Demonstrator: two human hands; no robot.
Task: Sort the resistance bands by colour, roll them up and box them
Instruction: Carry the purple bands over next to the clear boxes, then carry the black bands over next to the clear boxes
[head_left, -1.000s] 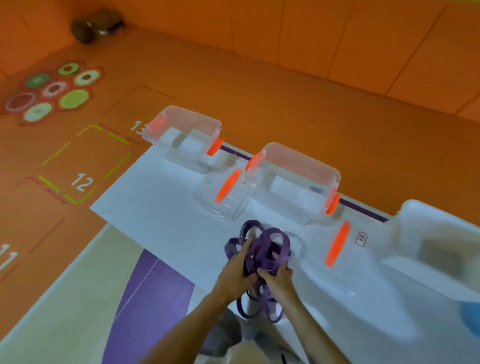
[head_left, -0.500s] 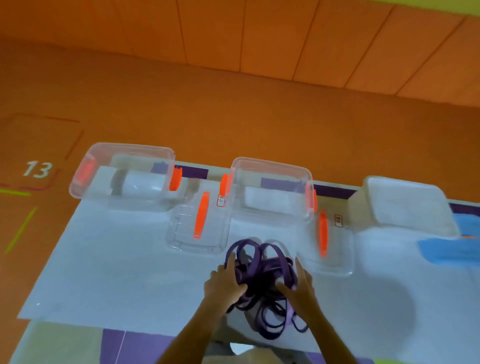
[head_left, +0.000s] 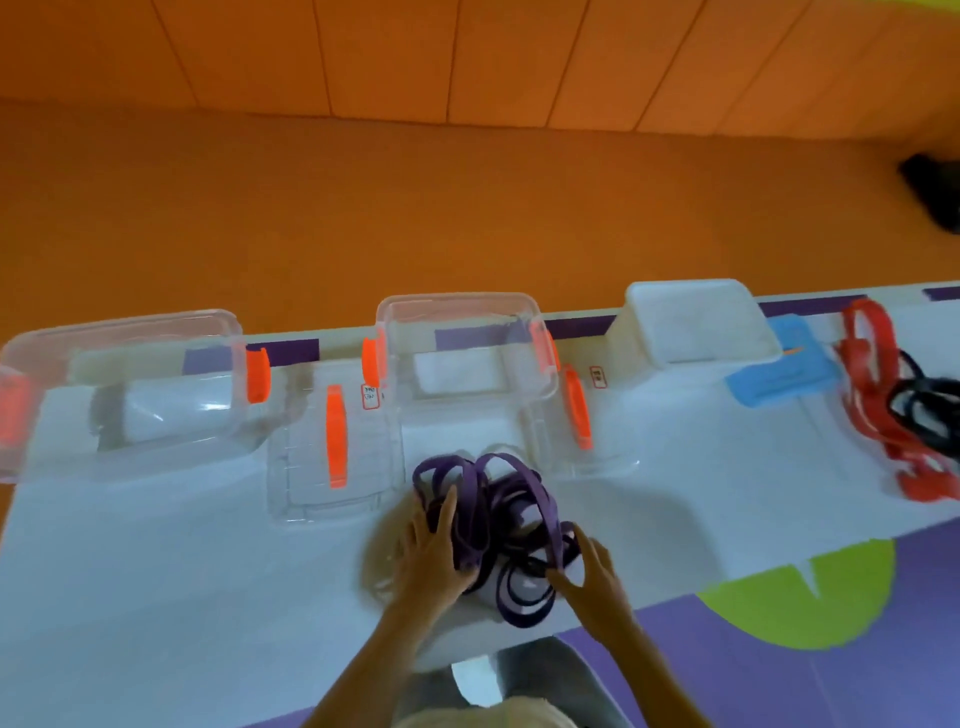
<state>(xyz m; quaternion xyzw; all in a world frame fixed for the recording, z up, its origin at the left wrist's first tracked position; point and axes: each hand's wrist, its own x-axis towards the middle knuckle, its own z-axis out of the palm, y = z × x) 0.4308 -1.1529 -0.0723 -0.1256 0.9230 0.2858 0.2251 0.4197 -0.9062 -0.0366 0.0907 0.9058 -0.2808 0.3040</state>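
**Hands flat on the purple bands (head_left: 543, 501)**

My left hand (head_left: 428, 558) lies spread against the left side of the heap, fingers straight and pressing the loops, clasping nothing. My right hand (head_left: 589, 571) is likewise released, its fingertips touching the lowest loops on the right. Blur may be hiding a finger hooked under a strap, so I can't be quite sure of that. The bands sit in a loose tangle on the white table (head_left: 156, 571), just in front of the middle clear box (head_left: 457, 332) and between two clear lids (head_left: 332, 457).

The loops look interlaced, so lifting one would probably drag the whole heap with it. The lowest loop lies close to the table's near edge and could slide off if I pull towards myself. A wide sweep could knock a lid.

Bare surface lies open to my left front. To the right, the red bands (head_left: 872, 395) and black bands (head_left: 930, 415) lie well apart. Boxes line the far edge.
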